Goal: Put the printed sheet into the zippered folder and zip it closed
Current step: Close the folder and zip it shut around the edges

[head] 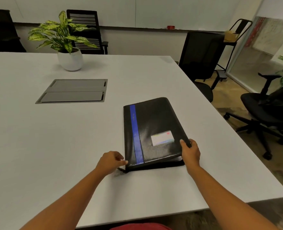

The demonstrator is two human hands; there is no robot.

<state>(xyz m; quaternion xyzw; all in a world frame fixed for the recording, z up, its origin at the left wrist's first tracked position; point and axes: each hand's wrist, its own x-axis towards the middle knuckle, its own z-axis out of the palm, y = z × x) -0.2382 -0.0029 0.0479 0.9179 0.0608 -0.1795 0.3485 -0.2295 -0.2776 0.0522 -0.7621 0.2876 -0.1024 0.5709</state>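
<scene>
Folder [154, 123] gapes slightly, right grip [189, 151] clamped on its corner, left grip [110, 161] by the zip [120, 171] unclear.

Both bare forearms are reaching forward. The left hand [111, 161] is curling its fingers, thumb and forefinger tips meeting at the near left corner of the black zippered folder with a blue stripe [154, 123]; whether they are pinching anything is unclear. The right hand [190, 151] is gripping the near right corner, thumb lying on top, fingers tucked beneath.
</scene>
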